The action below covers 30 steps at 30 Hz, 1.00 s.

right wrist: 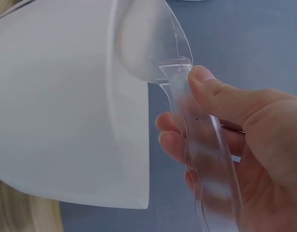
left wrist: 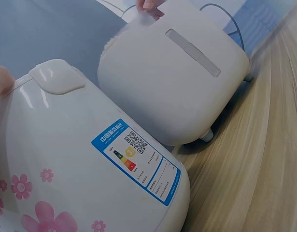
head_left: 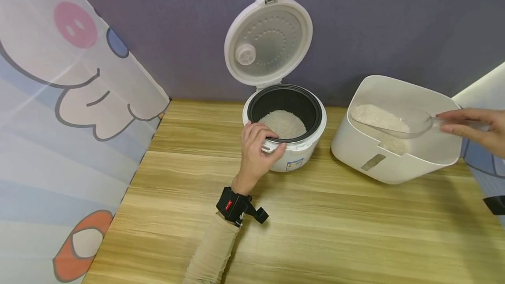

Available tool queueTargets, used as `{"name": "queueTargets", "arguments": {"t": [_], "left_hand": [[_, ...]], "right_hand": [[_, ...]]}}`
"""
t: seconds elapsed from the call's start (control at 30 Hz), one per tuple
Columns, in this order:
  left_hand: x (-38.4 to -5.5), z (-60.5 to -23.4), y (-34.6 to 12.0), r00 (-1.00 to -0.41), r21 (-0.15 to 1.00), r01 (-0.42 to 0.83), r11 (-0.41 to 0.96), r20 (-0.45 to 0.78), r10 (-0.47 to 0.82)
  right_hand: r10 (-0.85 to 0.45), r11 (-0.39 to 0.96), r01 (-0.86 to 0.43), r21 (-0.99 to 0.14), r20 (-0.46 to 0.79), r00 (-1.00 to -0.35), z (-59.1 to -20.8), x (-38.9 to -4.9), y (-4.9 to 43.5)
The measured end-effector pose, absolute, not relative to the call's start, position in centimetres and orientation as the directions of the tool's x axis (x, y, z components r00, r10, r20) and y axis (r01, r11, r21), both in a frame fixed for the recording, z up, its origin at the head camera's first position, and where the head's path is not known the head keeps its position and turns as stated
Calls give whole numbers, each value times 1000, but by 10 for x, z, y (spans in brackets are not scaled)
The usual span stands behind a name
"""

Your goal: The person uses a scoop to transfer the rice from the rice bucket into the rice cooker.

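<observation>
A white rice cooker (head_left: 284, 160) stands on the table with its lid (head_left: 276, 43) raised. White rice (head_left: 285, 124) lies in its dark inner pot (head_left: 289, 97). My left hand (head_left: 256, 150) grips the cooker's front left rim, fingers over the edge and thumb outside. On the right, my right hand (head_left: 479, 126) holds a clear plastic scoop (right wrist: 206, 154) by its handle, the thumb on top and fingers beneath. The scoop's bowl, with rice (head_left: 378, 117) in it, is over the mouth of a white rice bin (head_left: 351, 148). More rice (head_left: 394, 143) shows inside the bin.
The bin stands tilted on the wooden table (head_left: 315, 231), just right of the cooker. A grey-purple wall (head_left: 177, 34) rises close behind both. A cartoon-printed curtain (head_left: 31, 143) borders the table on the left.
</observation>
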State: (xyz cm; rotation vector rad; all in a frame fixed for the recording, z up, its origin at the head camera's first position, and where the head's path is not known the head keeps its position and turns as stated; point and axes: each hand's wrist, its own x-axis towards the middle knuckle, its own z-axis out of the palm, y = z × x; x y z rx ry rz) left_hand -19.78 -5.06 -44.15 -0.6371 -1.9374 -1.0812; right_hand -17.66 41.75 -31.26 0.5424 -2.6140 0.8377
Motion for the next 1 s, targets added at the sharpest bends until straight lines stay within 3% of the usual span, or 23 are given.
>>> {"name": "queueTargets", "arguments": {"t": [0.17, 0.33, 0.47, 0.73, 1.0], "left_hand": [[-198, -442, -51, -542, 449, 735, 508, 840, 41], [-199, -442, -52, -538, 447, 736, 509, 842, 38], [-199, -442, -51, -539, 448, 735, 510, 842, 38], [-199, -441, -51, -530, 440, 738, 511, 847, 36], [-198, -441, -51, -532, 439, 739, 511, 846, 44]], "right_hand": [[-244, 786, -411, -462, 379, -893, -299, -179, 411], [-320, 866, -428, -259, 370, -872, -279, -187, 391], [-343, 899, -406, -163, 312, -886, -262, -190, 370], [-431, 863, -479, -162, 259, -864, -241, -202, 327], [-444, 879, -471, -74, 229, -866, -230, -210, 298]]}}
